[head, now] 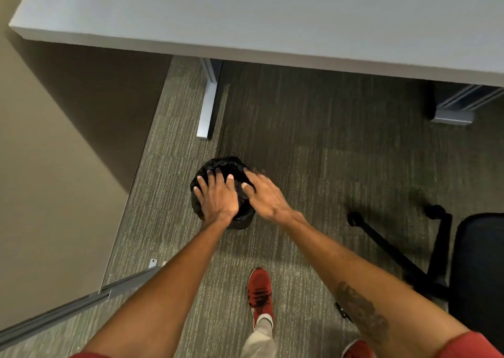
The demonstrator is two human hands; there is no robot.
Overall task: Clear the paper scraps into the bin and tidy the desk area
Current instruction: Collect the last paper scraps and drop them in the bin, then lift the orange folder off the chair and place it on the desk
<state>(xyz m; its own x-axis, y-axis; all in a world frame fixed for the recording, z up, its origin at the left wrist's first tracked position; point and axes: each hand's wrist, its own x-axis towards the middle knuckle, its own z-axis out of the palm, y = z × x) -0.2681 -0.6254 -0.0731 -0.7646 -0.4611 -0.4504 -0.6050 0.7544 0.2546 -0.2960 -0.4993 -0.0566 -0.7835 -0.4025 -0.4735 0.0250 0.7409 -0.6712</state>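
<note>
A small bin [240,218] lined with a black plastic bag stands on the carpet in front of the desk [272,16]. My left hand [218,196] is spread flat over the bin's mouth, fingers straight. Beside it, my right hand [263,194] hovers over the bin's right rim, fingers extended and slightly blurred. Neither hand holds anything that I can see. The hands hide the bin's inside. No paper scraps show on the grey desk top or the floor.
A beige partition wall [54,166] closes off the left. A desk leg [207,106] stands behind the bin, another support [452,106] at the right. A black office chair [463,262] sits at the right. My red shoe [260,292] is on the carpet.
</note>
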